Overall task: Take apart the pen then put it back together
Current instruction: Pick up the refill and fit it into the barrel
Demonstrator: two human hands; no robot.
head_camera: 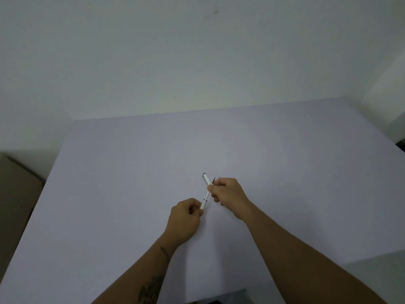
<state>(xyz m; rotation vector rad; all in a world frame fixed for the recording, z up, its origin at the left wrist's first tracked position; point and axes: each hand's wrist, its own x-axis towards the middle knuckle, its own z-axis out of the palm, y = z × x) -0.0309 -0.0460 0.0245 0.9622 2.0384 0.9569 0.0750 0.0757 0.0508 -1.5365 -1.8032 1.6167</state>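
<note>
A slim white pen (pixel 206 194) with a grey top end is held above the middle of the pale table (pixel 131 172), slanting from near left to far right. My left hand (pixel 186 218) pinches its near, lower end. My right hand (pixel 226 193) grips the barrel higher up, and the grey cap end (pixel 204 175) pokes out beyond its fingers. A thin dark piece (pixel 214 180) sticks up from the right fingers beside the barrel; what it is cannot be told. The pen's middle is partly hidden by the right fingers.
The table reaches a plain white wall (pixel 197 62) at the back. A brown cardboard box (pixel 15 194) stands off the table's left edge. A dark object (pixel 402 143) shows at the far right edge.
</note>
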